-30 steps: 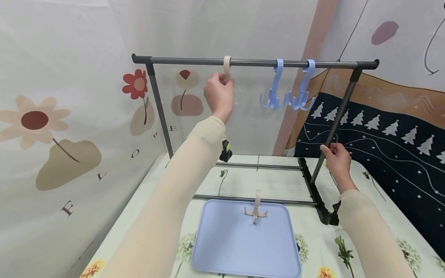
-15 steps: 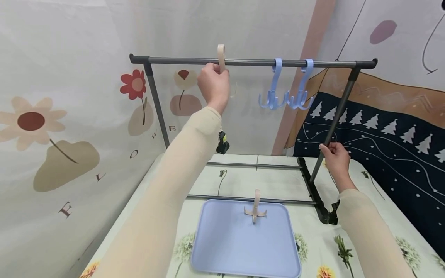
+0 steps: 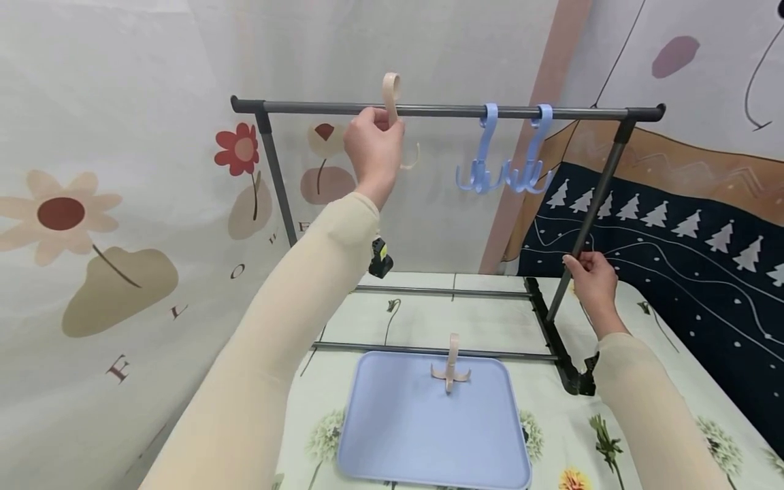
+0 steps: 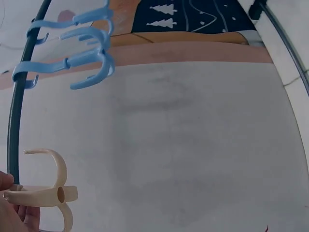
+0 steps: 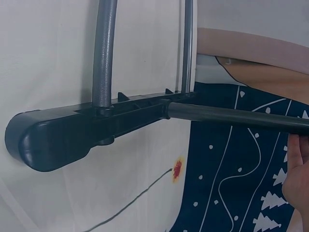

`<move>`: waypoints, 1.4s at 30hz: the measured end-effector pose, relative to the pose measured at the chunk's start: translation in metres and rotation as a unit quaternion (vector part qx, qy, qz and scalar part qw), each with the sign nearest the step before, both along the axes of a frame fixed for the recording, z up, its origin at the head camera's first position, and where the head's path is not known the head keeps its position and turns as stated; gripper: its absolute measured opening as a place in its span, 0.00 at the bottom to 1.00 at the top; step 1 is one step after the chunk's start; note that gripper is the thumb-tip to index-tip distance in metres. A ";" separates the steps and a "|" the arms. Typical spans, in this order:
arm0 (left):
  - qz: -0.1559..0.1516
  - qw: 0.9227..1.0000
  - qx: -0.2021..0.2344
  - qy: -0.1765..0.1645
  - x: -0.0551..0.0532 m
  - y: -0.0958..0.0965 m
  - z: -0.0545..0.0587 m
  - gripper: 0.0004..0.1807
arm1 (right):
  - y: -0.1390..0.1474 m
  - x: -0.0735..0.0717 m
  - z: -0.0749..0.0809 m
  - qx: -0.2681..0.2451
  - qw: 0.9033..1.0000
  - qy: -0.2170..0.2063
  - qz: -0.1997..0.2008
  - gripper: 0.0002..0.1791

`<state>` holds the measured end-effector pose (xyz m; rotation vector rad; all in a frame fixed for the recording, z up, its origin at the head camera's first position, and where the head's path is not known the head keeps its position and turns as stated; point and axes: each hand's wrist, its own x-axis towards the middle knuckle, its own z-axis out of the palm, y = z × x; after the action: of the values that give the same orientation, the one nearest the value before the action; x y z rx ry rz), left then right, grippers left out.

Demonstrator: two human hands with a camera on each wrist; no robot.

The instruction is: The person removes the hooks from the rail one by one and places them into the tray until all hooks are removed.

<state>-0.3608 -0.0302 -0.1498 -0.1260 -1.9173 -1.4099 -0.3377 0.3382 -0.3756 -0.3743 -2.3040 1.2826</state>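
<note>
The left grip (image 3: 375,148) pinched a beige hook (image 3: 390,94), raised partly above the rail (image 3: 441,110), left of two blue hooks (image 3: 481,175); the right grip (image 3: 595,282) held a post (image 3: 591,212). A tray (image 3: 431,435) below bore a second hook (image 3: 452,364).

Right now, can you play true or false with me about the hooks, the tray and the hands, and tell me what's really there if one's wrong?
1. Two blue hooks hang from the top bar. True.
2. The left hand is holding a blue hook. False: it holds a beige hook.
3. The right hand holds the slanted pole. True.
4. Three hooks are on the tray. False: just one is, the other beige hook.
5. In the head view, the curled top of the hook in the left hand shows above the top bar. True.
6. The tray is red. False: it is light blue.
</note>
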 end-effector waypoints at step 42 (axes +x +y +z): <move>-0.178 0.942 -0.182 -0.217 0.026 -0.074 -0.168 0.04 | -0.001 0.001 -0.001 -0.010 1.000 -0.006 0.007 0.29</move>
<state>-0.3350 -0.1040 -0.3177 -0.3806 -2.6197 -1.3707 -0.3370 0.3371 -0.3769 -0.3736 -2.3087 1.3147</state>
